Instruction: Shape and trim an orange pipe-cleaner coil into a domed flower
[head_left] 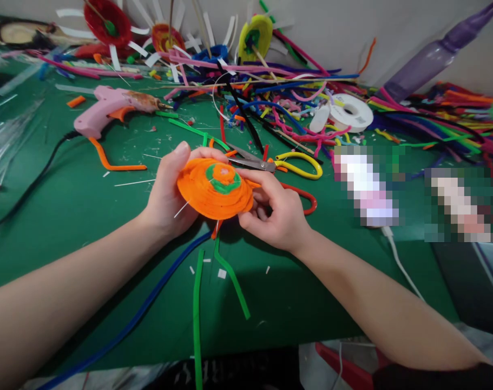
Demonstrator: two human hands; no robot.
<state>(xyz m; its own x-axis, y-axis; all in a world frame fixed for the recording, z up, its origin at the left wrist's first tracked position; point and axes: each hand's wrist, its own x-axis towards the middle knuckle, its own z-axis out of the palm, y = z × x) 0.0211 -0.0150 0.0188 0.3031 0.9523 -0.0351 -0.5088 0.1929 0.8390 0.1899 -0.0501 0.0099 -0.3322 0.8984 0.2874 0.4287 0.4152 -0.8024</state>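
Between my two hands is an orange coiled pipe-cleaner disc with a green ring and a small pinkish spot near its top. My left hand grips its left edge, thumb up and fingers behind it. My right hand pinches the right edge, fingers curled; a short orange strand shows there. Thin pale pins or wires stick out at the disc's lower side. Just behind my right hand lie scissors with a yellow and a red handle loop. Below the disc are a blue pipe cleaner and green pipe cleaners.
A pink glue gun with a black cord lies at left. Several finished coiled discs on sticks lean at the back wall. Loose pipe cleaners, a white ribbon spool and a purple bottle lie behind. Blurred devices are at right.
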